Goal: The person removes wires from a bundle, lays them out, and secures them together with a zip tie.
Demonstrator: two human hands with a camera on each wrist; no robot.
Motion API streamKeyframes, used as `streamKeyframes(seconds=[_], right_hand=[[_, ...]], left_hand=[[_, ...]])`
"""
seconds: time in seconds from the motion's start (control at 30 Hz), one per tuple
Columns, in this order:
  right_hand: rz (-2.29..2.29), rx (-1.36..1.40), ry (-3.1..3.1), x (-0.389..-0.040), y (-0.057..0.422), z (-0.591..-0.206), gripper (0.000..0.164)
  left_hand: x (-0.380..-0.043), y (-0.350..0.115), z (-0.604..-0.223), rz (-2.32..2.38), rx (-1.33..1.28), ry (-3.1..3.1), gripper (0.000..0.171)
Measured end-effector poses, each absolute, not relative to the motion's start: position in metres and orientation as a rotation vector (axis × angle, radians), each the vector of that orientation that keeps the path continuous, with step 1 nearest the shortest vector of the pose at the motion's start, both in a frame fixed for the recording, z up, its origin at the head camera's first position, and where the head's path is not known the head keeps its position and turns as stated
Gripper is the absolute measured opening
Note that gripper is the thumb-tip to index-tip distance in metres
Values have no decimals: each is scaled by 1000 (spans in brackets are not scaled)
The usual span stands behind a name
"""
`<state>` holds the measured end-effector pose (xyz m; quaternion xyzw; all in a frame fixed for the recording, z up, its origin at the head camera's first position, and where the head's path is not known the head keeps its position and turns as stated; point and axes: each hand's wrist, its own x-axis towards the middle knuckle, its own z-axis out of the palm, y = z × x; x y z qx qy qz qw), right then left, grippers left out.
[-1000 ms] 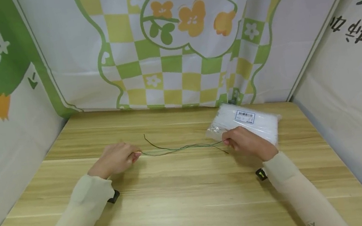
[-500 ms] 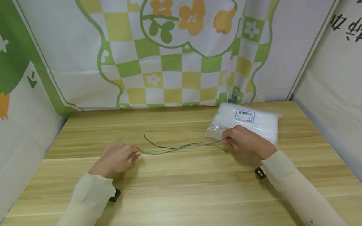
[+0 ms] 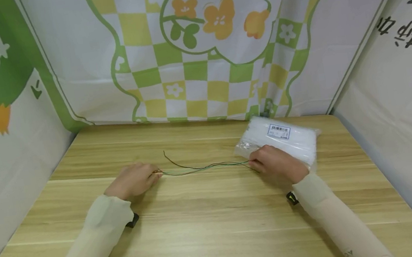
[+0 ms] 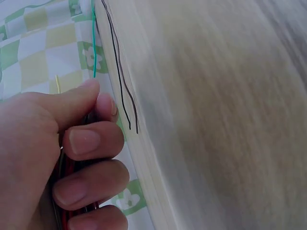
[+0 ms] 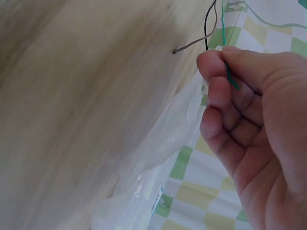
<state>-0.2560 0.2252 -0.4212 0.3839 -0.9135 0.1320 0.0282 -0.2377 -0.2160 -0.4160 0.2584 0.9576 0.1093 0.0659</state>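
Thin wires run between my two hands, low over the wooden table. My left hand curls its fingers round a bundle of wires, with red and dark strands showing in its palm in the left wrist view. A green wire comes out past its thumb, and two dark wire ends lie loose beside it. My right hand pinches the green wire between thumb and index finger, its short end poking into the palm. A brown wire end sticks out to one side there.
A clear plastic bag of white contents with a barcode label lies at the back right, partly behind my right hand. Printed cloth walls enclose the wooden table at the back and both sides.
My right hand has shifted slightly left along the wires. The loose wire end that stuck out below it is now mostly hidden. The left hand has hardly moved.
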Motion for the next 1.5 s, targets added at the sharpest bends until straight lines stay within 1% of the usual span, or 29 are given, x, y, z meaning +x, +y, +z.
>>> streamKeyframes(seconds=[0.13,0.3,0.4,0.57,0.77,1.0,1.2,1.43,1.5], right_hand=[[353,1183,-2809,-256,223,-421,20],[312,1152,-2805,-254,220,-422,18],[301,1133,-2800,-254,219,-423,21],[293,1091,-2797,-255,218,-424,29],[304,1056,-2775,-254,216,-423,29],[303,1030,-2835,-253,213,-422,36],[273,968,-2849,-249,214,-417,33],[292,940,-2844,-247,216,-408,31],[294,956,-2822,-248,216,-408,31]], left_hand=[[-239,-218,-419,334,779,2899,31],[-239,-221,-420,338,735,2894,28],[-238,-224,-418,354,700,2885,25],[-236,-229,-414,402,698,2893,29],[-235,-228,-409,435,690,2910,29],[-234,-216,-406,451,754,2909,26],[-232,-203,-404,459,797,2895,24],[-230,-186,-399,482,803,2858,30],[-230,-182,-398,477,812,2863,27]])
